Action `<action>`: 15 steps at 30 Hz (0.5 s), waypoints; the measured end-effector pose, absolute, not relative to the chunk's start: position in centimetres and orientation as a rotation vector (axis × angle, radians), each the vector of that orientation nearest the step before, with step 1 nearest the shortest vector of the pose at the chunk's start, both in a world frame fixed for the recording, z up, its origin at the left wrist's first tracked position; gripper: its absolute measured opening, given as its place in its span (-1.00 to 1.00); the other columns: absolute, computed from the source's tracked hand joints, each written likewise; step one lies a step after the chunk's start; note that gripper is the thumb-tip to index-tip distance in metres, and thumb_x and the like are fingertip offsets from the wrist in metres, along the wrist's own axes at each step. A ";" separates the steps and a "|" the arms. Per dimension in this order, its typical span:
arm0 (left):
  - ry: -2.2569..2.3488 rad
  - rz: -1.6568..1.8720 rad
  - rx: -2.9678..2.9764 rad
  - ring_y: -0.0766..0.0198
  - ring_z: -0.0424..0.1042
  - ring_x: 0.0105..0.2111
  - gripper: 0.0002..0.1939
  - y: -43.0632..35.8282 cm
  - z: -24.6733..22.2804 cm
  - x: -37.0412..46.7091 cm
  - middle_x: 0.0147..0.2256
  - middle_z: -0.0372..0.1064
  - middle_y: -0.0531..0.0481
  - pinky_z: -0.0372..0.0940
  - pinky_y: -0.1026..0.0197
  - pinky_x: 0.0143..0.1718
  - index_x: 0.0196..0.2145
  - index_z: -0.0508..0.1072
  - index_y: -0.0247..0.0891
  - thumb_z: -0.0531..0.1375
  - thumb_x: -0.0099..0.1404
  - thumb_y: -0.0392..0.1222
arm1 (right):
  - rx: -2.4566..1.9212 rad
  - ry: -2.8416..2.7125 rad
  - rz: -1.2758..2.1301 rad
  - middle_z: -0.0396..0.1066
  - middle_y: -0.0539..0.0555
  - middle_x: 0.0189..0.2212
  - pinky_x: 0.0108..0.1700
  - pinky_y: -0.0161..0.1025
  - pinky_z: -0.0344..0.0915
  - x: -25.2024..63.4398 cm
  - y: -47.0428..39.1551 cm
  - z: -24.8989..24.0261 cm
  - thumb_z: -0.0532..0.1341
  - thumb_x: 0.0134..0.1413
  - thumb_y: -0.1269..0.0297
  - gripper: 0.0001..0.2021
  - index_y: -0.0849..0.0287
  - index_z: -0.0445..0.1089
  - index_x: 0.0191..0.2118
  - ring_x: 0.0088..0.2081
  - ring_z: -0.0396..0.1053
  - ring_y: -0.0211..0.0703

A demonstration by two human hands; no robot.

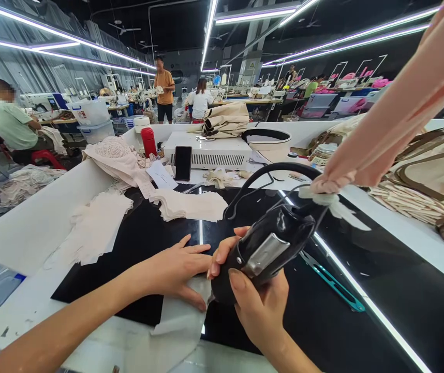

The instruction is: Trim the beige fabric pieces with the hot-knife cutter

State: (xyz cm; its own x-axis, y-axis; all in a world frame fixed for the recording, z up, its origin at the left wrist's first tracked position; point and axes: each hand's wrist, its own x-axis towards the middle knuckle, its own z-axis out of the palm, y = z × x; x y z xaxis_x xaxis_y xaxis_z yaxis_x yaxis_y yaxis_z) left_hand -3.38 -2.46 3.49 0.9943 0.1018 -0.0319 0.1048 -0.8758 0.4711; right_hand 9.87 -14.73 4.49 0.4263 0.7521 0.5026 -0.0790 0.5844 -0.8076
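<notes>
My right hand (256, 305) grips a black corded handheld power tool (272, 243) with a metal plate on its side. Its lower end meets the edge of a pale thin fabric piece (179, 316); the working tip is hidden. Fingers spread, my left hand (179, 269) presses flat on this fabric, just left of the tool. Part of the fabric hangs toward me past the glossy black board (140, 269). Pink cloth (393, 114) is knotted at the tool's top, beside its cord, and stretches up to the right.
Pale cut pieces (191, 205) are stacked beyond my left hand, with more (98, 223) at left. A teal-handled tool (334, 285) lies on the board at right. Behind stand a phone (183, 163), a red bottle (148, 141) and a white box (206, 150). Fabric piles (419, 191) line the right.
</notes>
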 end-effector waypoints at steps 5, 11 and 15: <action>0.555 0.483 2.872 0.09 0.49 -0.09 -0.80 -6.7 2.3 -5.8 -0.08 0.47 -0.11 0.45 0.04 -0.03 -0.15 0.41 -0.24 0.33 0.38 -0.14 | -0.676 -1.013 0.626 0.43 -0.03 -0.35 -0.39 -0.27 0.45 10.3 -14.8 5.1 0.39 0.24 0.09 -0.65 -0.02 0.34 0.05 -0.44 0.41 -0.23; 0.563 0.701 3.183 0.15 0.44 -0.42 -0.79 -10.9 -1.1 -7.6 -0.37 0.41 -0.05 0.42 0.11 -0.41 -0.14 0.41 -0.32 -0.02 0.48 -0.41 | -0.684 -0.993 0.637 0.42 -0.02 -0.35 -0.42 -0.29 0.44 10.9 -14.7 5.7 0.42 0.21 0.10 -0.64 -0.01 0.37 0.04 -0.44 0.42 -0.23; 0.419 0.607 3.077 0.19 0.51 -0.14 -0.71 -9.3 0.1 -8.6 -0.14 0.49 -0.08 0.47 0.13 -0.05 0.00 0.40 -0.29 -0.03 0.49 -0.47 | -0.679 -0.991 0.628 0.42 -0.02 -0.35 -0.41 -0.29 0.46 11.2 -14.7 5.9 0.43 0.20 0.10 -0.64 0.01 0.37 0.02 -0.43 0.42 -0.22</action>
